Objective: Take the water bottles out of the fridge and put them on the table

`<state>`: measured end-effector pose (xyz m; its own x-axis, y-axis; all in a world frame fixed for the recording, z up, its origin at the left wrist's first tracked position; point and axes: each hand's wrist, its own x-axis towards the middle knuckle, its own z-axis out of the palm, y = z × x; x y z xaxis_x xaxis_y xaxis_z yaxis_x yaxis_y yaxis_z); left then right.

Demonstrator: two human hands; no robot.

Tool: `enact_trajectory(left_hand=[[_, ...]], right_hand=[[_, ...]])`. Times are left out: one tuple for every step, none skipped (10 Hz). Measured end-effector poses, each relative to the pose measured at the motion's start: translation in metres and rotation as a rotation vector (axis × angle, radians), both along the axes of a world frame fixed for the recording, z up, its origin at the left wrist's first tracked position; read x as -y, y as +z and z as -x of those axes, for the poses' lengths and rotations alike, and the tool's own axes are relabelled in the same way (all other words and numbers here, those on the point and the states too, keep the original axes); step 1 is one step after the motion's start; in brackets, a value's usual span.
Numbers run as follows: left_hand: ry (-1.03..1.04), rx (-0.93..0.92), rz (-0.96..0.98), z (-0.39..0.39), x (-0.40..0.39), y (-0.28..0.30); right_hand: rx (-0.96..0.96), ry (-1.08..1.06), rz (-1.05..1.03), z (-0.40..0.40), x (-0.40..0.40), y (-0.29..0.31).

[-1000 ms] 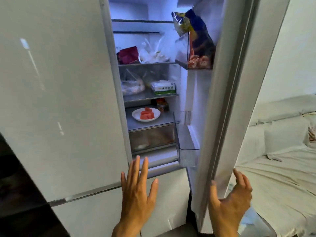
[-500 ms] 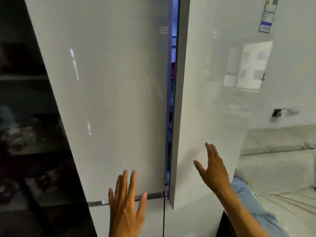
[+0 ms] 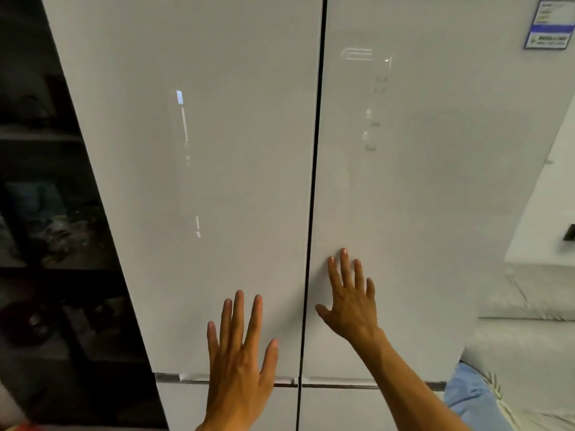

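Observation:
The white glossy fridge fills the view with both upper doors closed; only a thin dark seam runs between the left door (image 3: pixel 202 181) and the right door (image 3: pixel 420 197). My left hand (image 3: pixel 239 362) is spread flat low in front of the left door. My right hand (image 3: pixel 351 300) lies flat with straight fingers on the right door, just right of the seam. Neither hand holds anything. No water bottle and no table are in view.
A dark glass cabinet (image 3: pixel 53 244) with shelves stands directly left of the fridge. A pale sofa (image 3: pixel 525 321) sits to the right, with a light blue cloth (image 3: pixel 466 396) at its near edge. An energy label (image 3: pixel 550 23) is stuck at the fridge's top right.
The right fridge door swung from wide open to fully closed, hiding the shelves inside. My right hand moved from the door's edge to flat on its front. My left hand stayed raised.

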<state>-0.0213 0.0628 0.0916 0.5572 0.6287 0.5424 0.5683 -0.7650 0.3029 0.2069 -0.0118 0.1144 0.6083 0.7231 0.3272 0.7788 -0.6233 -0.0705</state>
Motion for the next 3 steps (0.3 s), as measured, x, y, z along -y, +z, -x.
enact_trajectory(left_hand=[[-0.012, -0.018, 0.003, -0.008, 0.002, -0.001], [-0.009, -0.01, 0.007, -0.006, 0.001, 0.001], [-0.056, 0.113, 0.067, 0.012, 0.009, 0.025]], right_hand=[[-0.02, 0.029, 0.008, -0.001, 0.002, 0.008], [-0.084, 0.067, 0.017, -0.003, 0.01, 0.023], [-0.158, 0.151, -0.182, 0.002, 0.037, 0.05]])
